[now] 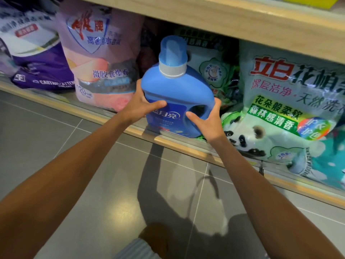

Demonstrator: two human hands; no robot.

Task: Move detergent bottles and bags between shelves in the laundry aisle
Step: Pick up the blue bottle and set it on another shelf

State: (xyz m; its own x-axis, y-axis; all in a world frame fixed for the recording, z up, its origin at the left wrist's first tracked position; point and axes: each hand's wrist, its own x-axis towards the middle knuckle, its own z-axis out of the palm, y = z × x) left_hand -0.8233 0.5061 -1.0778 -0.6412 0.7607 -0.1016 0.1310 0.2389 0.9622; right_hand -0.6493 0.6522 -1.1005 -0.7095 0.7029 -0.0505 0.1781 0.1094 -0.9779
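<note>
Grey-tiled aisle floor [93,174], low shelf [186,144] crowded with detergent bags. Both hands are clamping a blue bottle [173,94] at the shelf lip, tilted back: left hand [140,107] closed at its 9 o'clock side, right hand [207,120] closed at 3 o'clock by the handle hole. Pink bag [100,58] is sitting at 9 o'clock, panda bag [280,116] at 3. Best keeping the base level, clearing the lip, squeezing evenly.

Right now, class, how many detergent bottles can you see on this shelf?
1: the blue bottle, at the shelf's front edge between the pink bag and the panda bag, held by both hands. Others may hide behind the bags.
</note>
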